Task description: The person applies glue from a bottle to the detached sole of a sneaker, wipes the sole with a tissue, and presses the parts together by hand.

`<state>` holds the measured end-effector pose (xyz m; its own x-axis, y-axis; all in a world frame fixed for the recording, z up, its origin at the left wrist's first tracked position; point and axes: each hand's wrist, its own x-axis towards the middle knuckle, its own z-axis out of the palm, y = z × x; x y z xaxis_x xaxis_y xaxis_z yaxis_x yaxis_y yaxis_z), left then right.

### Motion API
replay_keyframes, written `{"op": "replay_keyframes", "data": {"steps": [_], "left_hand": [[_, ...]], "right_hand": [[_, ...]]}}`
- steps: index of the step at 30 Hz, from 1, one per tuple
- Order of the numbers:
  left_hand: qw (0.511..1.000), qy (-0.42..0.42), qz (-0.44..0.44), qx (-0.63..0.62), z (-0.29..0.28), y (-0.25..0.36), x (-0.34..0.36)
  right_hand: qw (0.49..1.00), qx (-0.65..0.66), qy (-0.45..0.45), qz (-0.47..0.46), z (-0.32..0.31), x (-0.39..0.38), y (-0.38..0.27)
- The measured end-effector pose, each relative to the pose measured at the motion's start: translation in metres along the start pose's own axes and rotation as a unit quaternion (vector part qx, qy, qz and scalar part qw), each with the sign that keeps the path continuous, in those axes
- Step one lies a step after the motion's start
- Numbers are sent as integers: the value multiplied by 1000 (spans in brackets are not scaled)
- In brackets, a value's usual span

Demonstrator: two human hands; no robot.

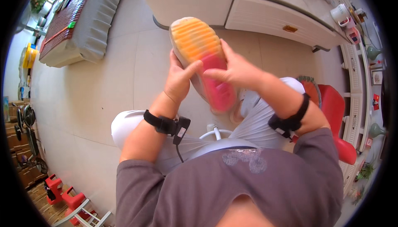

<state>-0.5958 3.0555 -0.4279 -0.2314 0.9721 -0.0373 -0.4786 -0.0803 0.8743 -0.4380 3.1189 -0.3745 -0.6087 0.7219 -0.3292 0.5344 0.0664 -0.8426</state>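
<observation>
Grey-sleeved forearms rise to a shoe (203,61) held sole-up above the lap, left hand (179,81) and right hand (236,71) both clasping its sides, so steady thumbs and a firm hold probably suit this handling best.

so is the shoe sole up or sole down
Sole up: the shoe's ribbed orange-and-pink sole faces the camera, held between the left hand and right hand.

One shoe (204,61), two hands, two wrist straps, three red stools, one red chair (336,115).
</observation>
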Motion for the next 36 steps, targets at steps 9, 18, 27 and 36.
{"op": "replay_keyframes", "data": {"steps": [9, 18, 27, 36], "left_hand": [[991, 66, -27, 109, -22, 12, -5], [966, -46, -254, -13, -17, 28, -3], [978, -6, -206, -33, -16, 19, -5], [973, 1, -204, -106, -28, 13, -6]], "right_hand": [[963, 265, -44, -18, 24, 22, 17], [900, 389, -188, 57, 22, 24, 29], [943, 302, -101, 96, 24, 22, 25], [911, 377, -123, 110, 19, 18, 13]]}}
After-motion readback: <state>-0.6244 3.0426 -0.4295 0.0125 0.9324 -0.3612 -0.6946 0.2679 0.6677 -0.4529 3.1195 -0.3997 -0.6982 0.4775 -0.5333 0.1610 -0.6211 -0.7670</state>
